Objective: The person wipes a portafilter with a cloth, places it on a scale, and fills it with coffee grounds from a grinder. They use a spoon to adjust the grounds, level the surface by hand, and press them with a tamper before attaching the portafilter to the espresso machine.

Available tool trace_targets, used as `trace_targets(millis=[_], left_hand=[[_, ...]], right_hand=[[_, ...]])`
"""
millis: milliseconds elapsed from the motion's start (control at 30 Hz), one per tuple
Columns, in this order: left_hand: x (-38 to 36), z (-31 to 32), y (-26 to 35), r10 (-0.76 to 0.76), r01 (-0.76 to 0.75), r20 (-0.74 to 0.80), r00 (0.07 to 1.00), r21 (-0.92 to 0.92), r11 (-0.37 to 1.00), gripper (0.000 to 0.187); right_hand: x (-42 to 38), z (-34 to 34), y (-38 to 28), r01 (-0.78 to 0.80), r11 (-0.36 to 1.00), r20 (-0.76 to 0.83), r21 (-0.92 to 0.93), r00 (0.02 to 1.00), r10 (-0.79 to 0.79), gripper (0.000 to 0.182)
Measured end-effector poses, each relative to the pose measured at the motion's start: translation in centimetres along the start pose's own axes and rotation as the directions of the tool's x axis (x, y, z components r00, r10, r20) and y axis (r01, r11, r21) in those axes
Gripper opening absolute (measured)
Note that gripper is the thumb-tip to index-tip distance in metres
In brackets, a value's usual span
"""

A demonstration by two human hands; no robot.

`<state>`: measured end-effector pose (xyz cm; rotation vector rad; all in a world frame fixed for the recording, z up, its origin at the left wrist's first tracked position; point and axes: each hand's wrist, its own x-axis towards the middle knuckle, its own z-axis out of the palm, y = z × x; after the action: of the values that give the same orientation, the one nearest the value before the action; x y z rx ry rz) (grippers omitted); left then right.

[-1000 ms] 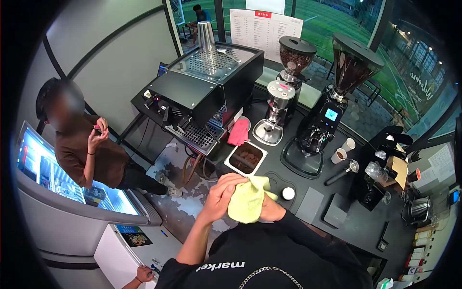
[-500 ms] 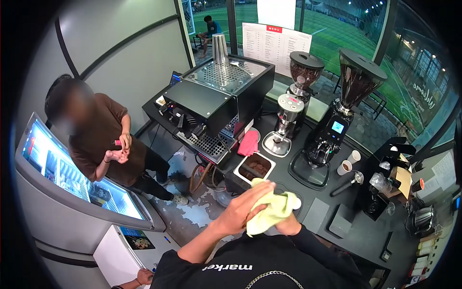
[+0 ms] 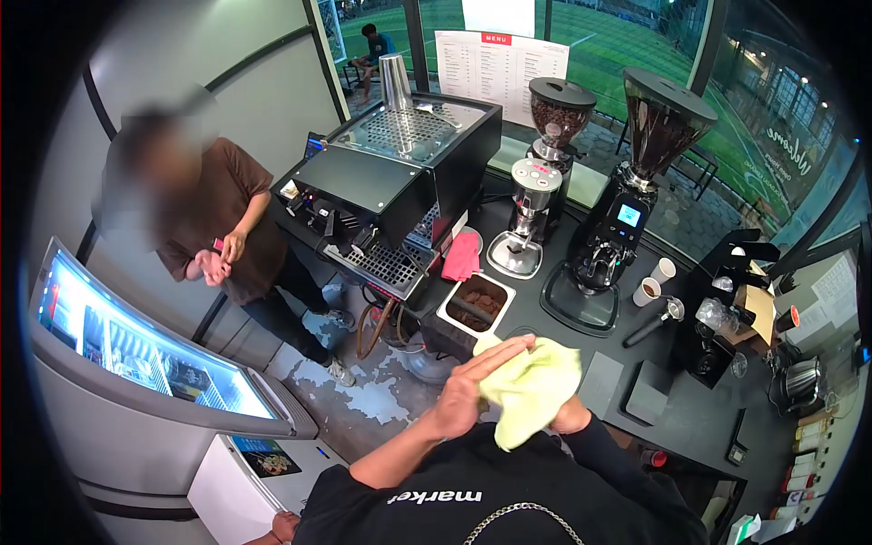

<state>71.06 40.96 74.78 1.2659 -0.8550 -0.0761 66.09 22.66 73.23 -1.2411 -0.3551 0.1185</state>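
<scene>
A pale yellow-green cloth [image 3: 531, 386] hangs spread between my two hands, in front of my chest. My left hand [image 3: 460, 400] grips its left side, with the fingers stretched along the top edge. My right hand [image 3: 570, 416] is at the lower right of the cloth, and its fingers are mostly hidden behind it. Just beyond the cloth stands an open knock box [image 3: 475, 305] with brown coffee grounds and a dark bar across it.
Behind the knock box are a pink cloth [image 3: 462, 257], an espresso machine [image 3: 400, 173] and two grinders [image 3: 536, 213] [image 3: 627, 218]. Paper cups [image 3: 647, 292] and a portafilter [image 3: 652, 325] lie to the right. A person [image 3: 241, 200] stands left beside a lit display fridge [image 3: 154, 354].
The cloth has gone from bunched to spread wider, and my hands have moved slightly apart. The view has shifted a little. The person at left has changed posture slightly.
</scene>
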Motion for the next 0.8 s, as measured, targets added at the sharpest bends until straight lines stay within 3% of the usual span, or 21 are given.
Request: trace_targets(millis=[33, 67, 100, 133, 167, 200, 233, 333, 433, 467, 567, 600, 633, 700, 733, 767, 800], left_hand=[[-0.4, 0.6, 0.4, -0.153, 0.140, -0.014, 0.988, -0.326, 0.935, 0.067], [-1.1, -0.2, 0.0, -0.251, 0.264, 0.087, 0.964, -0.405, 0.875, 0.069], [-1.4, -0.6, 0.0, -0.250, 0.262, 0.083, 0.965, -0.411, 0.873, 0.069], [-1.3, -1.0, 0.1, -0.241, 0.301, 0.187, 0.952, -0.451, 0.840, 0.060], [-1.2, -1.3, 0.1, -0.225, 0.345, 0.289, 0.930, -0.483, 0.805, 0.051], [-1.2, -1.4, 0.0, -0.128, 0.245, 0.287, 0.950, -0.423, 0.872, 0.045], [-1.6, -1.4, 0.0, -0.128, 0.246, 0.286, 0.950, -0.425, 0.871, 0.045], [-2.5, -1.2, -0.5, -0.330, 0.367, 0.163, 0.930, -0.488, 0.792, 0.043], [-3.4, -0.7, 0.2, -0.360, 0.389, 0.174, 0.916, -0.602, 0.698, 0.046], [-3.1, -0.1, 0.9, -0.249, 0.311, 0.186, 0.950, -0.614, 0.725, 0.051], [-3.5, 0.0, 0.3, -0.261, 0.298, 0.146, 0.954, -0.534, 0.791, 0.058], [-3.3, -0.1, 0.8, -0.271, 0.302, 0.136, 0.953, -0.488, 0.819, 0.049], [-3.4, -0.3, 0.5, -0.262, 0.287, 0.119, 0.958, -0.471, 0.834, 0.039], [-3.0, -0.4, 1.1, -0.400, 0.379, 0.048, 0.915, -0.440, 0.814, 0.033], [-3.1, 0.3, 0.6, -0.457, 0.366, -0.031, 0.889, -0.553, 0.749, 0.035], [-3.9, 1.5, -1.5, -0.401, 0.221, -0.121, 0.908, -0.675, 0.704, 0.040], [-3.6, 3.1, -1.4, -0.511, 0.130, -0.179, 0.841, -0.849, 0.511, 0.043]], right_hand=[[-0.2, 0.1, 0.3, -0.193, 0.891, 0.030, 0.411, 0.980, 0.198, 0.048], [-0.2, -0.4, 0.4, -0.194, 0.911, 0.118, 0.364, 0.980, 0.162, 0.059], [-0.3, -0.6, 1.0, -0.201, 0.911, 0.118, 0.361, 0.979, 0.169, 0.059], [-0.5, -0.8, 2.0, -0.298, 0.811, 0.159, 0.504, 0.954, 0.252, 0.058], [-0.8, -1.0, 2.7, -0.331, 0.780, 0.194, 0.531, 0.943, 0.269, 0.057], [-0.9, -1.0, 3.3, -0.365, 0.747, 0.227, 0.555, 0.931, 0.286, 0.056], [-1.0, -1.0, 3.7, -0.399, 0.713, 0.261, 0.577, 0.917, 0.302, 0.055], [-1.3, -0.8, 3.6, -0.444, 0.689, 0.246, 0.573, 0.895, 0.372, 0.053], [-1.9, -1.1, 4.8, -0.479, 0.627, 0.273, 0.614, 0.874, 0.401, 0.052], [-1.9, -1.3, 5.5, -0.465, 0.636, 0.276, 0.615, 0.883, 0.379, 0.052], [-2.6, -0.5, 6.2, -0.502, 0.312, 0.341, 0.807, 0.827, 0.447, 0.048], [-2.6, -0.1, 5.7, -0.447, 0.514, 0.296, 0.732, 0.888, 0.351, 0.046], [-2.5, -0.3, 5.4, -0.426, 0.627, 0.280, 0.653, 0.904, 0.323, 0.045], [-2.2, -0.4, 4.7, -0.386, 0.786, 0.246, 0.483, 0.921, 0.301, 0.043], [-1.9, -0.4, 4.0, -0.384, 0.815, 0.228, 0.434, 0.922, 0.312, 0.042], [-1.6, -0.1, 2.9, -0.386, 0.753, 0.255, 0.534, 0.922, 0.292, 0.043], [-1.2, 0.2, 1.7, -0.390, 0.677, 0.281, 0.624, 0.921, 0.271, 0.043]])
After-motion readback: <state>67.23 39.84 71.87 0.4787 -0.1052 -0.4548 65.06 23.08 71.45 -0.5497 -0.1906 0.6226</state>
